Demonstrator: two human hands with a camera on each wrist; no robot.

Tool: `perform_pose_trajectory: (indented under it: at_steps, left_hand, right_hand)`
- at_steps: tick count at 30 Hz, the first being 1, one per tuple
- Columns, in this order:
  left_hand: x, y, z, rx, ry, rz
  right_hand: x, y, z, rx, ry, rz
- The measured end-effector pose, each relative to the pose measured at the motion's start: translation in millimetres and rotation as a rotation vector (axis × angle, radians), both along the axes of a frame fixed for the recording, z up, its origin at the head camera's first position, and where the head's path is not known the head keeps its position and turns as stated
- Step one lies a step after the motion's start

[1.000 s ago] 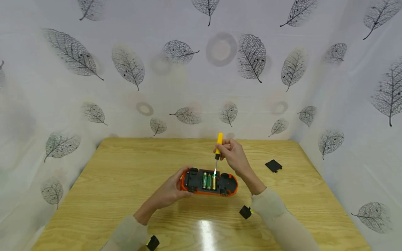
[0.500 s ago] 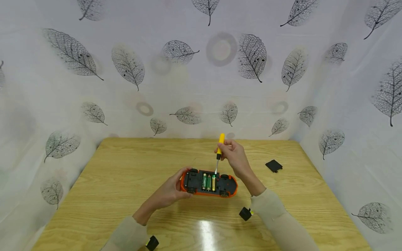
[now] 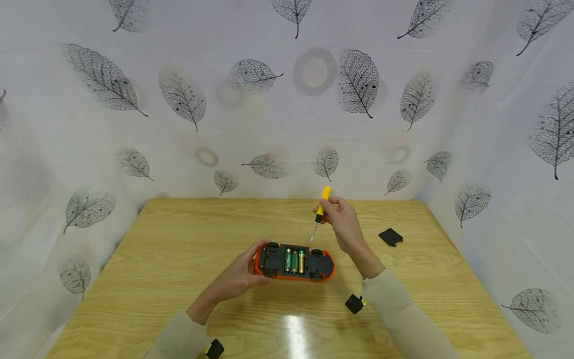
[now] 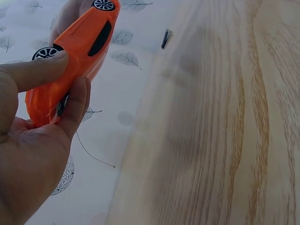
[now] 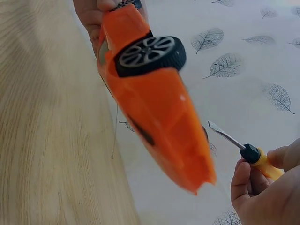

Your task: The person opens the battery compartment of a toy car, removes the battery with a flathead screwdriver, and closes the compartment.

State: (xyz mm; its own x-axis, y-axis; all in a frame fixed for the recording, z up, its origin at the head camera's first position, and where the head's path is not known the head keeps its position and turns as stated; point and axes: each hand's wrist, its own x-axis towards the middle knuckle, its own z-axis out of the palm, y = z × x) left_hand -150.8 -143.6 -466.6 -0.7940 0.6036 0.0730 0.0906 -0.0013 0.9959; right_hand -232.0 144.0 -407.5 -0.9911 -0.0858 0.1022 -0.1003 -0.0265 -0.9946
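An orange toy car (image 3: 323, 264) is held above the table, its black underside turned up toward the head camera. My left hand (image 3: 239, 271) grips its rear end, thumb on one side and fingers on the other, as the left wrist view also shows. Three batteries (image 3: 294, 261) lie side by side in the uncovered compartment in the car's belly. Between thumb and fingers, my right hand (image 3: 345, 224) holds a yellow-handled flathead screwdriver (image 3: 324, 202). Its flat tip sits just off the car's far edge, and the right wrist view shows a gap between blade (image 5: 226, 135) and car.
A small black battery cover (image 3: 391, 237) lies on the wooden table (image 3: 188, 224) to the right. Black wrist cameras (image 3: 354, 304) hang below both sleeves. A leaf-patterned white curtain (image 3: 278, 119) encloses the table at the back and sides.
The screwdriver tip has come up out of the battery compartment, and my right hand has moved up and to the right. The car has shifted slightly left in my left hand.
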Motion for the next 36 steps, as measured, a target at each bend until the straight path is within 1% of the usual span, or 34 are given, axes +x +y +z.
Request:
perform_pose_trajectory:
  at_steps: [6,15,19,24,27,36]
  left_hand:
    - [-0.2,-1.7,1.4,0.001,-0.006,0.02]
    - [-0.6,-4.3,3.2,0.01,-0.012,0.024]
    - [-0.5,-4.4,5.0,0.0,-0.018,0.033]
    - [-0.9,-4.8,7.6,-0.003,-0.026,0.036]
    - [-0.2,-5.6,7.3,0.001,-0.019,0.037]
    - [1.5,-8.2,5.8,0.013,-0.003,0.05]
  right_hand:
    - [-1.4,9,5.1,-0.013,-0.019,-0.027]
    - [-1.8,22,10.6,-0.018,-0.004,-0.051]
    - [-3.4,29,9.7,-0.023,-0.005,-0.059]
    - [-3.6,39,8.2,0.012,-0.003,-0.056]
    - [-3.2,45,6.5,0.03,-0.003,-0.058]
    - [0.9,62,-0.6,0.049,-0.041,-0.083]
